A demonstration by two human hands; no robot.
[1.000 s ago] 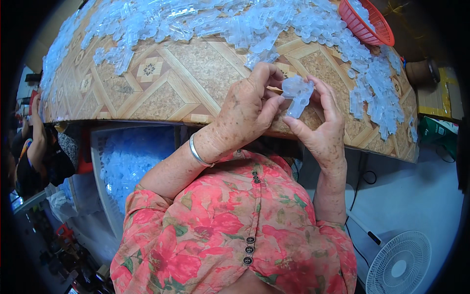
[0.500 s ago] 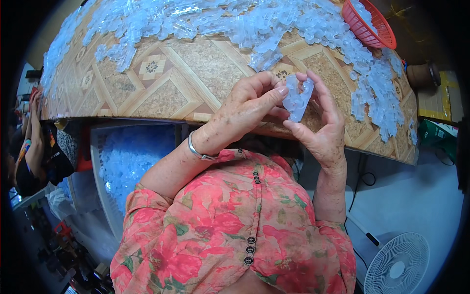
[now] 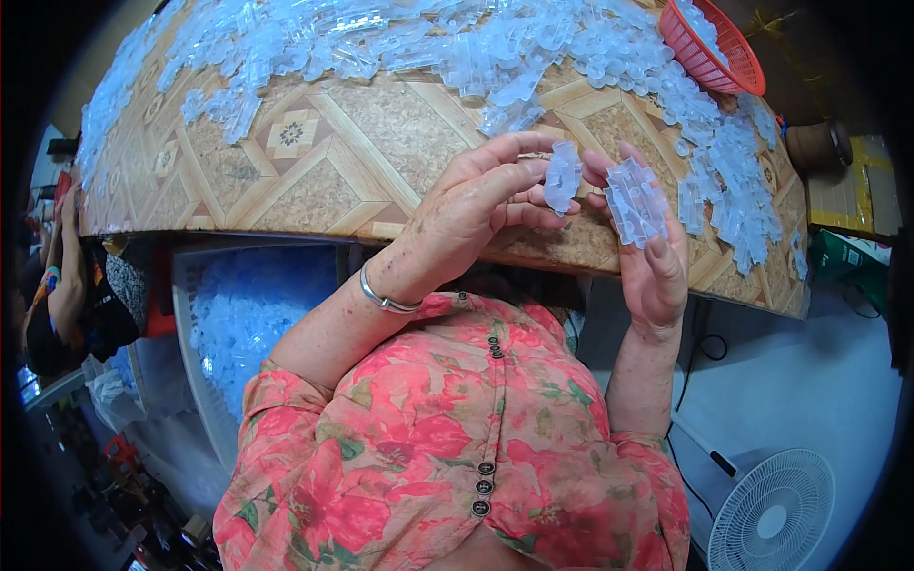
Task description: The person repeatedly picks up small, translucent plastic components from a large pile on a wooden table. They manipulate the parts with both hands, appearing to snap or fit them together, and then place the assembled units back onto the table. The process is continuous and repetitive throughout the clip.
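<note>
containers: one red basket (image 3: 689,59) stood at the far right corner of the worktop (image 3: 362,133), holding clear plastic pieces (image 3: 706,33). one white crate (image 3: 193,357) sat below the near edge, left of the middle, heaped with bluish clear pieces (image 3: 252,314).

counts: two grips, each loaded. loose plastic pieces (image 3: 324,38) lay banked along the far edge and down toward the right edge, overlapping, too many to count.

grip: left grip (image 3: 464,214) was closed on a narrow clear piece (image 3: 563,177), held at the fingertips, its long side roughly upright. right grip (image 3: 652,276) held a wider clear piece (image 3: 635,203) against the fingers, thumb near its lower end; could not tell whether single or stacked. both held pieces were apart from each other, above the near edge, right of the middle.
</note>
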